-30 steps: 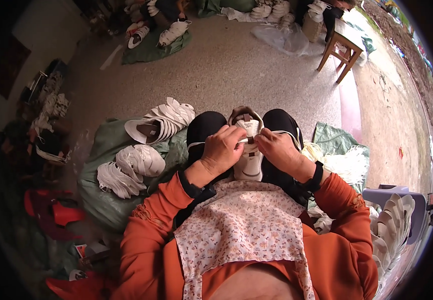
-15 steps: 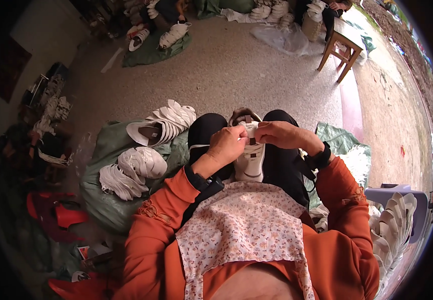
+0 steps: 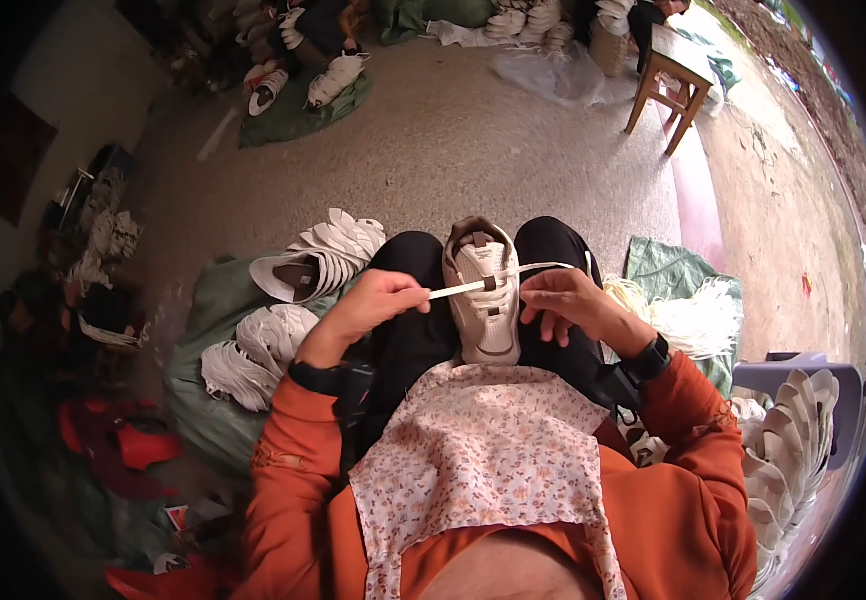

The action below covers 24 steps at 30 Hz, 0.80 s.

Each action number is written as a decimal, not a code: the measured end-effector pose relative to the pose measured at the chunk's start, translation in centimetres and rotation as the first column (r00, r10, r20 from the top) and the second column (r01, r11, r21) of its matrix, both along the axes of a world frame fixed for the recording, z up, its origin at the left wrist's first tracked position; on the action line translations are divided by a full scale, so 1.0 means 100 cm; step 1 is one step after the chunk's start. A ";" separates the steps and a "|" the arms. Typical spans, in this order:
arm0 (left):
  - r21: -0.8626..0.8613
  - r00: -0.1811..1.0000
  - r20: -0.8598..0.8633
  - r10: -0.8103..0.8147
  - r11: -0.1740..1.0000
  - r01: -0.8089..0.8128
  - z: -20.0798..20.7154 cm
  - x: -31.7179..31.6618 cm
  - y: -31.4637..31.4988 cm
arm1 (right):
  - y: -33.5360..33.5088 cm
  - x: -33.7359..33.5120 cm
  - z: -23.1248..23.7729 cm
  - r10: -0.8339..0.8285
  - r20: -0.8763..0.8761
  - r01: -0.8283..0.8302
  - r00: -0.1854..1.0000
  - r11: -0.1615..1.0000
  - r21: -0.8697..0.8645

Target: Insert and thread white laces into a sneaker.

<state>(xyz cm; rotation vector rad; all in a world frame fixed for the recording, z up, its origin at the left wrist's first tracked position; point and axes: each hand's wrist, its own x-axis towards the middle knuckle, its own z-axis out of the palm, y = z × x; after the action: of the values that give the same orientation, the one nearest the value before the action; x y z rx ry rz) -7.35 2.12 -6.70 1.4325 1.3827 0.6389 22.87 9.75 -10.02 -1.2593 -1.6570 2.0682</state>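
Lace (image 3: 458, 290) now stretched straight to L, hands parted from over shoe (image 3: 473, 308); strand looks pulled thru; L hand (image 3: 381, 300) pinches its end, R hand (image 3: 573, 303) fingers apart, partly blocking view of lace's other run; shoe's btwn knees (image 3: 411, 262), toe twd apron (image 3: 493, 440); pale uppers (image 3: 243, 360) on green sheet (image 3: 188, 400) L, lace bundle (image 3: 698, 325) R.
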 end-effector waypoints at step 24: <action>0.011 0.706 -0.009 0.709 0.706 -0.709 -0.050 -0.169 -0.139 | 0.038 0.128 -0.087 -0.816 -0.519 0.414 0.255 0.577 -0.704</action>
<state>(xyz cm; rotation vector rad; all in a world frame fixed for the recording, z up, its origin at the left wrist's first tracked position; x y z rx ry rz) -24.23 -11.77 -11.73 0.8556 1.9578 1.1229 35.68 13.56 -18.67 -0.6078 -0.1283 1.9386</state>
